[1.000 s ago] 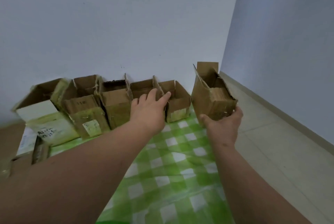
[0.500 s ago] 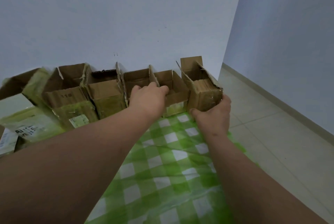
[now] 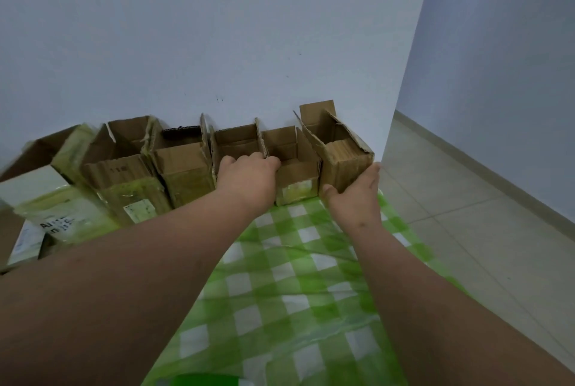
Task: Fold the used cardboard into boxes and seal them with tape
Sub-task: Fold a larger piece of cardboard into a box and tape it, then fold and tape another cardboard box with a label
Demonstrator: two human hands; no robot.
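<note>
Row of open-topped cardboard boxes along the foot of the pale wall [image 3: 217, 27], standing at the far edge of a green-and-white checked sheet [image 3: 280, 276]; all places below are given from that wall. End box [image 3: 342, 164]: rightmost in the row, at the wall's outer corner, brown corrugated card, top flaps raised, one flap upright against the wall, front edge ragged. Right hand [image 3: 354, 199]: cupped around the near lower corner of the end box, thumb on the left face, fingers wrapped along the right side up to the top edge; a firm hold. Small box [image 3: 295, 174]: next along the wall to the left, touching the end box, pale label on its front. Left hand [image 3: 249, 180]: fingers curled over the near rim of the next box [image 3: 236, 143], where it meets the small box; knuckles up, gripping the card edge. Further left along the wall: a taller box [image 3: 183, 171], then a box with yellowish tape [image 3: 124, 180], then a white-topped box [image 3: 34, 186], blurred, with printed lettering not legible. Tiled floor [image 3: 466, 230] lies right of the sheet, beyond the wall's corner.
</note>
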